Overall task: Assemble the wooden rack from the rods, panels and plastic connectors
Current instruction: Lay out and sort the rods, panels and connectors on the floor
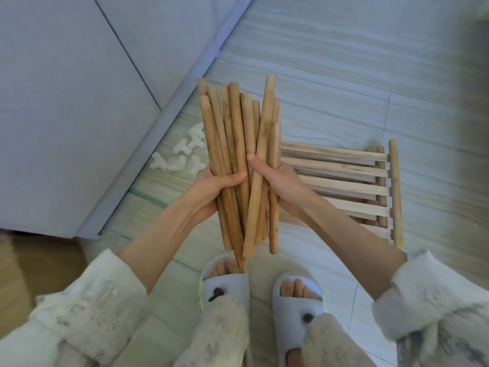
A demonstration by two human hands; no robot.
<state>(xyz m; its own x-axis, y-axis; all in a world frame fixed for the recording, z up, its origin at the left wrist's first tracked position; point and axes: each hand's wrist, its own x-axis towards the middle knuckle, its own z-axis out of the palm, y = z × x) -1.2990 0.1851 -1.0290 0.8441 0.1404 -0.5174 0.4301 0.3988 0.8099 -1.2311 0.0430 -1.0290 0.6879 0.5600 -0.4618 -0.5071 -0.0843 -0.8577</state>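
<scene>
The rods [235, 160] are held upright above the floor [344, 75], gripped by the left hand [214, 192] and right hand [280, 186]. The panels [338, 186] lie nearest the right hand; the connectors [182, 154] lie beyond the left.

Slatted panels' [341, 181] left ends behind the rods [238, 154] and hands [280, 186].

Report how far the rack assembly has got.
Done: nothing looks joined yet.
In hand: the left hand and right hand together grip the bundle of rods.
Left: the plastic connectors lie loose on the floor, the slatted panels lie stacked; everything needs fitting.
</scene>
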